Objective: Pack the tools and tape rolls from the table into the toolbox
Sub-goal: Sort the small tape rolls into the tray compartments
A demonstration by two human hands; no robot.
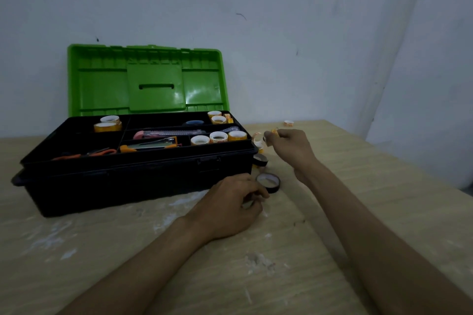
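Two hands are out over the desk (345,199), just right of the open toolbox (128,186). The right hand (290,147) is up in the air. Its fingers (280,134) are bent in tight and pinch a small orange tape roll (274,132) at their tips. The box is to the left of these fingers and very near. The slot with three pale rolls (217,137) in it is just left of the fingertips and a bit lower. So I think this roll only needs a short trip left and down, and the right hand is the near one for it.

The left hand (230,204) rests low on the desk. Its fingers are curled, and a black tape roll (268,181) lies flat right past their tips, hole facing up. The tips are at its near edge, but I cannot tell if they hold it. This hand is the closer one for that roll.

More rolls sit between the right fingers and the box side: a see-through one (256,136), and another black roll (261,160) lower down. One little roll (288,123) sits far past the right fingers.

Some rolls have orange print inside, too small to read. I see no name on the box or its green lid (102,84).
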